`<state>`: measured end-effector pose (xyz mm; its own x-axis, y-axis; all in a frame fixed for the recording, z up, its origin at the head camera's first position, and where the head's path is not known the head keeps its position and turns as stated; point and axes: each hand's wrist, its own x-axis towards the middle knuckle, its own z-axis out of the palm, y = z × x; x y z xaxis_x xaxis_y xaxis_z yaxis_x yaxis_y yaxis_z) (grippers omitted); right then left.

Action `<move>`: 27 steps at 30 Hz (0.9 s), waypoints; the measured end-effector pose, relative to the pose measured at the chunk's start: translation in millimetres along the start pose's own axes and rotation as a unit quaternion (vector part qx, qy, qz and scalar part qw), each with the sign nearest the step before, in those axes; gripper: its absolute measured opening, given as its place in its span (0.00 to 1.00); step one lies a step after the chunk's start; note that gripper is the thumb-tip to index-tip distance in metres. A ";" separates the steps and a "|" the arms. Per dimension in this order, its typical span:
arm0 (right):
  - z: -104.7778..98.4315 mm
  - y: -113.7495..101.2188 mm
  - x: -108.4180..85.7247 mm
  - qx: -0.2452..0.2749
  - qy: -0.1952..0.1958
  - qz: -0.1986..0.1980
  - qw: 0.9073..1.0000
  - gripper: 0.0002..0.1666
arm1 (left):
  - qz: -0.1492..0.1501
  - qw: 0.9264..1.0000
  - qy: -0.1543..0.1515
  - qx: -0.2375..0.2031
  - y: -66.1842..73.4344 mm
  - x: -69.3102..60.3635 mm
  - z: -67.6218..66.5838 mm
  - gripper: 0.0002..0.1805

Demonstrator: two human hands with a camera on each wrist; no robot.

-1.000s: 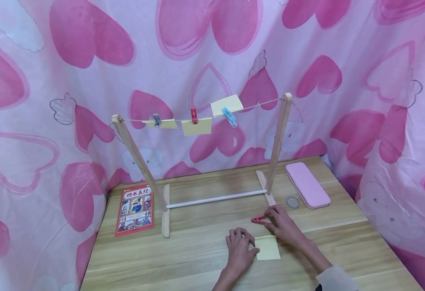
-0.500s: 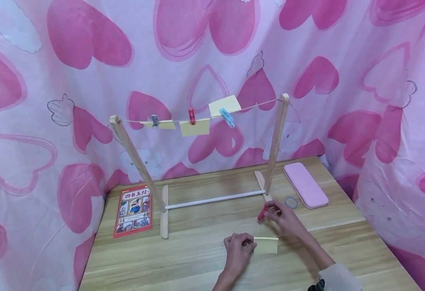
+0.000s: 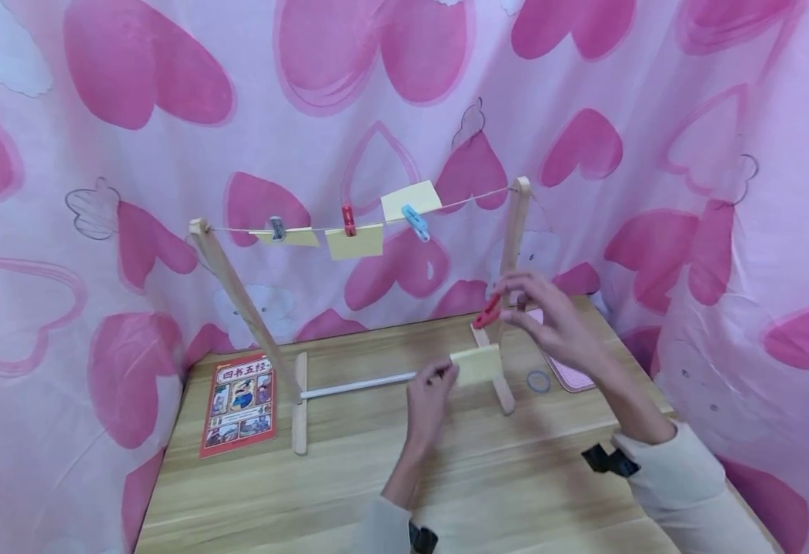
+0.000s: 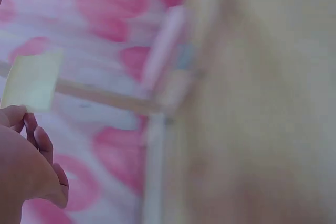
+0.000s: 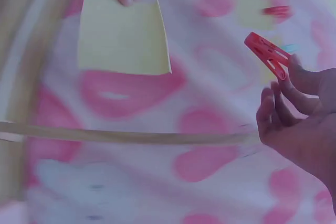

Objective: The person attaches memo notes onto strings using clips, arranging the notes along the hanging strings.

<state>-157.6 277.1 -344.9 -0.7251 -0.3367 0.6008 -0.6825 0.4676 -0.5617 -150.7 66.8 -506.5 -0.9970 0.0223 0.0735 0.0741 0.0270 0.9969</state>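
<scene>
A yellow sticky note [image 3: 476, 365] is pinched at its left edge by my left hand [image 3: 428, 404], raised above the table in front of the rack. My right hand [image 3: 549, 319] holds a red clothespin [image 5: 266, 53] by its handle end, between thumb and fingers, near the rack's right post [image 3: 513, 235]. Note and clothespin are apart. On the string [image 3: 476, 198] above, a grey clip [image 3: 277, 228], a second red clothespin [image 3: 349, 221] and a blue clothespin [image 3: 416, 222] each hold a yellow note.
The wooden rack's left post [image 3: 238, 296] and white crossbar [image 3: 362, 385] stand on the table [image 3: 293, 500]. A red booklet [image 3: 239, 406] lies at the left. A roll of tape [image 3: 539, 381] and a pink case [image 3: 573, 379], partly behind my right arm, are at the right.
My left hand has lifted the note off the table, up and forward. My right hand has raised the red clothespin toward the right post. The view has shifted slightly.
</scene>
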 end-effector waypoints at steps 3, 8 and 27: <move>-13.7 -17.0 28.4 -0.019 0.019 -0.032 0.999 0.21 | 0.043 0.999 0.012 -0.003 34.9 25.0 -2.5 0.11; -28.4 -30.2 67.2 -0.023 0.035 -0.067 0.997 0.19 | 0.103 0.995 0.017 -0.013 76.5 55.7 -1.2 0.12; -62.3 -37.3 152.8 -0.104 0.047 -0.008 0.993 0.09 | 0.173 0.978 0.067 -0.100 147.0 109.4 21.3 0.15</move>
<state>-237.3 259.1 -196.7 -0.6958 -0.2723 0.6646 -0.6529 0.6254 -0.4273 -248.4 94.5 -352.6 -0.9077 -0.1357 0.3970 0.4152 -0.1551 0.8964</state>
